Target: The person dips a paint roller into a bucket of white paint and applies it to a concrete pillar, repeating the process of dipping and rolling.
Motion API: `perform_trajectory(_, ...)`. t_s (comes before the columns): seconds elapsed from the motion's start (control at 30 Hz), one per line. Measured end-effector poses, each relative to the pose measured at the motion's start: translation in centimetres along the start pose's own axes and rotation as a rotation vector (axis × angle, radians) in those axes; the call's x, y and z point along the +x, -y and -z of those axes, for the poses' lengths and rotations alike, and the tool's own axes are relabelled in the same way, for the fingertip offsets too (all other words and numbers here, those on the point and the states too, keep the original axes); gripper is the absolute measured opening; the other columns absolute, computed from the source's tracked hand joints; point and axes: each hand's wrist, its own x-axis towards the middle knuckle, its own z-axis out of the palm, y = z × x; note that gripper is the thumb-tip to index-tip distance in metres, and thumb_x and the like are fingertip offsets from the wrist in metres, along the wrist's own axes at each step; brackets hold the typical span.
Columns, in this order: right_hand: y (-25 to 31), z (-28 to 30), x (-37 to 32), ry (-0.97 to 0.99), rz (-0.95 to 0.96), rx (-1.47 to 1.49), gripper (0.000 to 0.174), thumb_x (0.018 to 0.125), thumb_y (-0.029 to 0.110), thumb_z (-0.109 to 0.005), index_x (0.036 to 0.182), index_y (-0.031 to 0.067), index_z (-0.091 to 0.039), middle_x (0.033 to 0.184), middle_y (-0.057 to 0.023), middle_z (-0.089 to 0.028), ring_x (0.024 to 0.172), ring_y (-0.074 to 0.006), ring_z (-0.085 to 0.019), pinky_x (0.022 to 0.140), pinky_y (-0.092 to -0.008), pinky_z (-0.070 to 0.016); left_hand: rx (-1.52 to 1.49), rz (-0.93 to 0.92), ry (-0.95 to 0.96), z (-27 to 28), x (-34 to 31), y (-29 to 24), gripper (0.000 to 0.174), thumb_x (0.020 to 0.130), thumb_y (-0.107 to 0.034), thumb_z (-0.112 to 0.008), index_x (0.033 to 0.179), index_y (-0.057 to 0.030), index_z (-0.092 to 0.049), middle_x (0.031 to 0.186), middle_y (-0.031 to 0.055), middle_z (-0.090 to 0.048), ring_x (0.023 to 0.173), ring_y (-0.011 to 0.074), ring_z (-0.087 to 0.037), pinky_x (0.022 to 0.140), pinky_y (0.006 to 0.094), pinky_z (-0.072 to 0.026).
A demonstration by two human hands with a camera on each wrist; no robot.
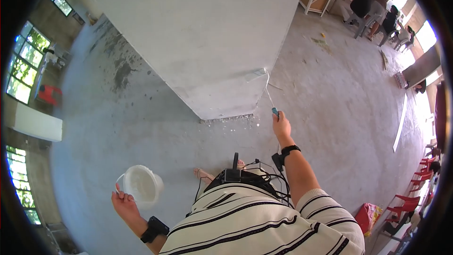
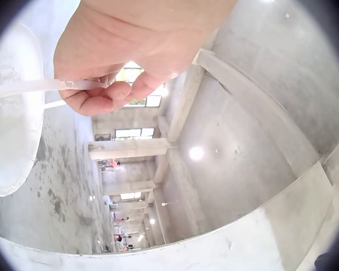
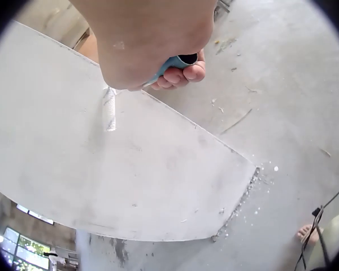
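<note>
My right hand (image 1: 282, 126) grips the teal handle (image 1: 275, 111) of a paint roller. The roller's white sleeve (image 1: 256, 75) lies against the broad face of a white pillar (image 1: 198, 28), close to its right edge. In the right wrist view, fingers (image 3: 175, 78) curl round the handle while the sleeve (image 3: 109, 112) shows beyond the hand. Down at the left, my left hand (image 1: 126, 207) holds a white bucket (image 1: 158, 186) by its bail. White plastic of that bail (image 2: 28, 87) runs into the curled fingers in the left wrist view. Whitish residue coats the bucket's inside.
White spatters (image 1: 231, 125) dot the grey floor along the pillar's foot. My bare foot (image 1: 203, 174) is just behind them. Dark stains (image 1: 122, 71) mark the floor at left. People (image 1: 363, 2) sit at the far right; red chairs (image 1: 408, 203) line the right side.
</note>
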Motion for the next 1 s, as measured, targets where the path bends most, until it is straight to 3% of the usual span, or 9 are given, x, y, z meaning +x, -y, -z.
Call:
perform_trajectory(0.3,6.7,9.0,1.3,-0.220,0.327,-0.144,0.030,0.086,0.031,-0.056,0.112,0.0159,-0.055,0.080,-0.0171,-0.065,0.073,-0.0368,-0.062,0.062,-0.0436,-0.0484,-0.081,0.015,-0.020,3.4,0.6,0.3,0.040,0.094,-0.028,-0.047,0.123,-0.0008,-0.048,0.066,-0.0050,-0.040,0.054,0.0043,-0.033,0.051,0.0202,-0.0315)
perform_trajectory(0.47,12.1,7.1,1.6,-0.204,0.466,-0.176,0.029,0.086,0.029,-0.057,0.113,0.0175,-0.056,0.081,-0.0136,-0.065,0.073,-0.0339,-0.063,0.061,-0.0410,-0.0492,-0.106,0.042,-0.100,4.9,0.2,0.3,0.039,0.093,-0.027,-0.048,0.122,-0.0019,-0.049,0.064,-0.0046,-0.038,0.052,0.0049,-0.033,0.050,0.0195,-0.0333)
perform_trajectory(0.7,25.8,2.4,0.9,-0.123,0.774,-0.020,0.024,0.088,0.028,-0.055,0.108,0.0168,-0.053,0.076,-0.0122,-0.064,0.070,-0.0343,-0.062,0.059,-0.0428,-0.0480,-0.068,0.025,-0.201,7.8,0.4,0.1,0.037,0.093,-0.028,-0.048,0.120,-0.0034,-0.052,0.062,-0.0052,-0.040,0.051,0.0043,-0.035,0.049,0.0190,-0.0339)
perform_trajectory(0.83,29.0,-0.5,0.8,-0.111,0.835,-0.004,0.021,0.088,0.028,-0.054,0.106,0.0165,-0.052,0.074,-0.0124,-0.063,0.069,-0.0351,-0.061,0.058,-0.0435,-0.0476,-0.061,0.001,-0.250,8.0,0.3,-0.1,0.038,0.095,-0.026,-0.043,0.124,-0.0022,-0.049,0.065,-0.0047,-0.038,0.052,0.0047,-0.030,0.050,0.0195,-0.0299)
perform_trajectory(0.93,28.2,-0.6,0.8,-0.068,0.796,0.006,0.023,0.088,0.030,-0.055,0.105,0.0147,-0.052,0.073,-0.0134,-0.062,0.069,-0.0363,-0.061,0.058,-0.0442,-0.0470,-0.072,-0.010,-0.258,7.5,0.2,-0.4,0.038,0.095,-0.026,-0.044,0.124,-0.0024,-0.049,0.065,-0.0046,-0.038,0.053,0.0048,-0.030,0.050,0.0192,-0.0297)
perform_trajectory(1.0,25.7,0.8,0.1,0.048,0.657,-0.002,0.026,0.087,0.030,-0.056,0.105,0.0126,-0.052,0.074,-0.0148,-0.063,0.070,-0.0372,-0.061,0.059,-0.0451,-0.0464,-0.086,-0.015,-0.246,7.2,-0.1,-0.7,0.037,0.095,-0.026,-0.045,0.123,-0.0027,-0.049,0.066,-0.0045,-0.037,0.053,0.0047,-0.030,0.050,0.0191,-0.0297)
